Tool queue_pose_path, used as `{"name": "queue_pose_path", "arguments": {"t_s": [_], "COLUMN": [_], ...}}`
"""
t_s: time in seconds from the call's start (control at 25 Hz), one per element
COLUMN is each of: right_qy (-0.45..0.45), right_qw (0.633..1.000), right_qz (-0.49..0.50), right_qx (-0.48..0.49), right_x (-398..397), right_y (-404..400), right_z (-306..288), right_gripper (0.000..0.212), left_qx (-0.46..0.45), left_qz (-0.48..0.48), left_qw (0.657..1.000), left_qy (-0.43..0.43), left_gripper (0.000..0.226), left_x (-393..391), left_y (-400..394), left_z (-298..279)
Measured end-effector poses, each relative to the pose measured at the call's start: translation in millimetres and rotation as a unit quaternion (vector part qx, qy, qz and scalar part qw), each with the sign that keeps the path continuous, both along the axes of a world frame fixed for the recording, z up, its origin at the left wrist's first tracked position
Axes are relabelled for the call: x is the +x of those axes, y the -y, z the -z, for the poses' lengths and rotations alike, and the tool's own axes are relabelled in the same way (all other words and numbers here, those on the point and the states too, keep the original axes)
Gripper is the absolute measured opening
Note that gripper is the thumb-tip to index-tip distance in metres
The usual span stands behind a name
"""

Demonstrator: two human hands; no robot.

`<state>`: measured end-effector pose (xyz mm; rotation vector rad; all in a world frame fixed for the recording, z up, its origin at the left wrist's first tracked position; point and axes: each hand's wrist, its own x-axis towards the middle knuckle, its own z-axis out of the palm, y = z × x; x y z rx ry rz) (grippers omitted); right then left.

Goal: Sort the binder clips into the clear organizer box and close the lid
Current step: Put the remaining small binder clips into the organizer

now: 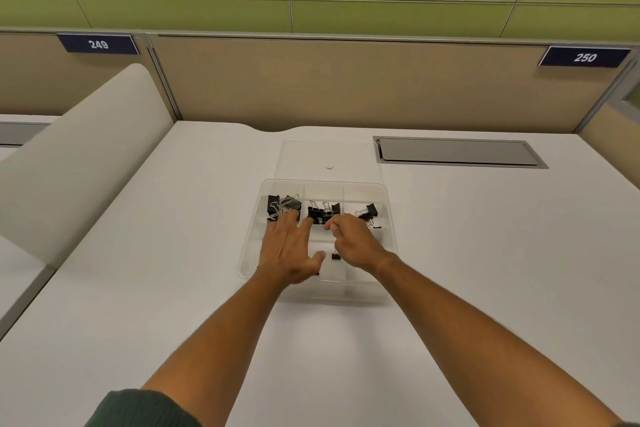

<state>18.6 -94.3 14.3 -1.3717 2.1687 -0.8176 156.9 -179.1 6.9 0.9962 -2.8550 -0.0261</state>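
A clear organizer box [387, 215] sits open on the white desk, its clear lid [325, 156] lying flat behind it. Black binder clips fill the far row: a pile at the left [282, 205], some in the middle [320, 211], a few at the right [367, 211]. One small clip [335, 256] lies in a near compartment. My left hand [289, 248] hovers flat over the box's left side, fingers spread and reaching the far clips. My right hand [353, 241] is over the middle with its fingers curled together at the tips; whether they pinch a clip is hidden.
A grey cable hatch [457, 152] is set into the desk at the back right. A beige partition [346, 80] runs behind, and a rounded white divider [79, 156] stands at the left. Bare desk lies around the box.
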Motion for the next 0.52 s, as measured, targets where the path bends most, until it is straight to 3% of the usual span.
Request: {"name": "queue_pose_path", "arguments": {"t_s": [0.24,0.52], "right_qy": [-0.057,-0.066], "right_qw": [0.995,0.994], "right_qz": [-0.066,-0.073], "right_qx": [0.04,0.05], "right_x": [10.6,16.0], "right_y": [8.0,12.9], "right_z": [1.1,4.4], "right_gripper": [0.029,0.035], "left_qx": [0.008,0.072], "left_qz": [-0.11,-0.151], "left_qw": [0.994,0.986], "left_qy": [-0.016,-0.004], "left_gripper": [0.07,0.071], "left_x": [22.5,30.9], "left_y": [15.8,20.3], "left_z": [-1.2,2.5]}}
